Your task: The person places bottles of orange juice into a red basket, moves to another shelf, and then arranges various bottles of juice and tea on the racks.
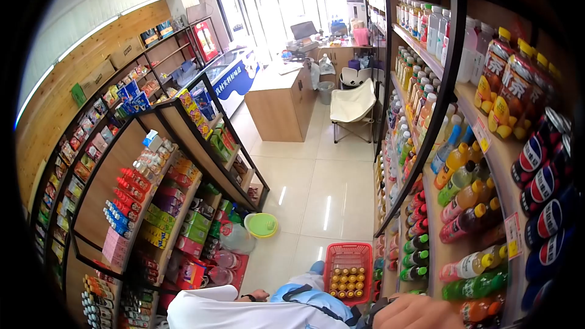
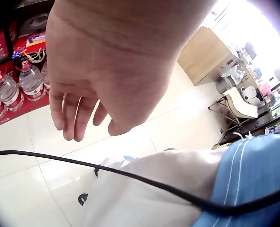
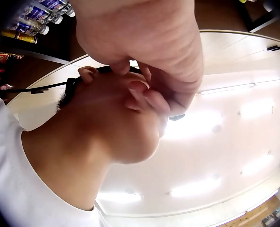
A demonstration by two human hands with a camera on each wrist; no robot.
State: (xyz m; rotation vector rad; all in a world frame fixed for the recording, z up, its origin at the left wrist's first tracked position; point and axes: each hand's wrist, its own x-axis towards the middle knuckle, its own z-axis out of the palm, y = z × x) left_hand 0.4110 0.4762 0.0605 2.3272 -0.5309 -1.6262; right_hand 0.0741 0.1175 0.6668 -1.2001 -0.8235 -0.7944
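Note:
My left hand (image 2: 102, 80) hangs relaxed beside the body with its fingers loosely bent and nothing in it; in the head view the left hand (image 1: 259, 295) shows small, next to the light blue and white clothing. The right hand (image 3: 144, 52) is raised in front of the face, fingers curled inward, no object visible between them. In the head view the right hand (image 1: 417, 312) appears large at the bottom edge. A red plastic basket (image 1: 349, 247) stands on the floor by the right shelf, holding several bottles with golden caps (image 1: 347, 279).
Drink shelves (image 1: 481, 122) line the right side, with Pepsi bottles (image 1: 539, 176) closest. Snack shelves (image 1: 146, 237) run along the left. A green basin (image 1: 263, 224) sits on the tiled floor. Farther off are a wooden counter (image 1: 277, 109) and a folding chair (image 1: 353, 102).

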